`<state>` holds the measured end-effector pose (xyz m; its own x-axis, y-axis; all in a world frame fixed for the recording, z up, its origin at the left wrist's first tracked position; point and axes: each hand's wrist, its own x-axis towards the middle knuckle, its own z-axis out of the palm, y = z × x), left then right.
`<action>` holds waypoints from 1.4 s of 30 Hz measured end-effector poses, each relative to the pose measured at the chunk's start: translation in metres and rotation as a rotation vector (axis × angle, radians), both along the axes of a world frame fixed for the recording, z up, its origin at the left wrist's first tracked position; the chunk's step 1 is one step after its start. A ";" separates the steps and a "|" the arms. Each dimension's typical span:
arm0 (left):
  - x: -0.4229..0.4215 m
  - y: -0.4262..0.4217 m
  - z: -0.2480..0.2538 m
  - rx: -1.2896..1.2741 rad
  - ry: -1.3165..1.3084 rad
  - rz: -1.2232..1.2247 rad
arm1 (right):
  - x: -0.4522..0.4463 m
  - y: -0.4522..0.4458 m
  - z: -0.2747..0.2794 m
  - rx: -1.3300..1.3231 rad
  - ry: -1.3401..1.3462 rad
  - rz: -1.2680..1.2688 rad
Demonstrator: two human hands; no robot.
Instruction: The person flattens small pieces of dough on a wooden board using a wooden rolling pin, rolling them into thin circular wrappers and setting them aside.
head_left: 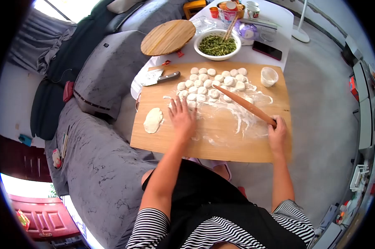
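Observation:
My right hand [277,132] is closed around the near end of a wooden rolling pin [246,104], which slants up and left over the floury board. With fingers spread, my left hand [182,117] reaches to the near left edge of the dough pieces [203,82]; its fingertips are at a piece there, and I cannot make out whether they press it. Several small round dough pieces lie in rows on the wooden board [237,149]. A flat, rolled-out dough wrapper [153,120] rests left of my left hand.
A floury cleaver [154,77] lies at the board's upper left, and a clear plastic cup [269,76] stands at its upper right. Behind are a white bowl of chopped green filling [217,45] with chopsticks, a round wooden lid [168,37] and a phone [267,50]. A grey sofa [92,166] stands left.

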<state>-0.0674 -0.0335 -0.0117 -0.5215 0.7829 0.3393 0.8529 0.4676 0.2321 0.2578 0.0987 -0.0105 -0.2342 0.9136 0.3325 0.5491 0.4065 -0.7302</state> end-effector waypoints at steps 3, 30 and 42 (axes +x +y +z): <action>-0.019 -0.002 0.003 -0.160 -0.063 -0.106 | -0.003 0.003 -0.001 0.034 0.013 -0.020; 0.075 0.019 0.021 0.173 -0.177 -0.460 | -0.006 0.000 0.002 0.069 -0.038 -0.002; 0.062 0.028 0.005 0.214 -0.281 -0.285 | -0.007 0.003 -0.004 0.122 -0.017 -0.013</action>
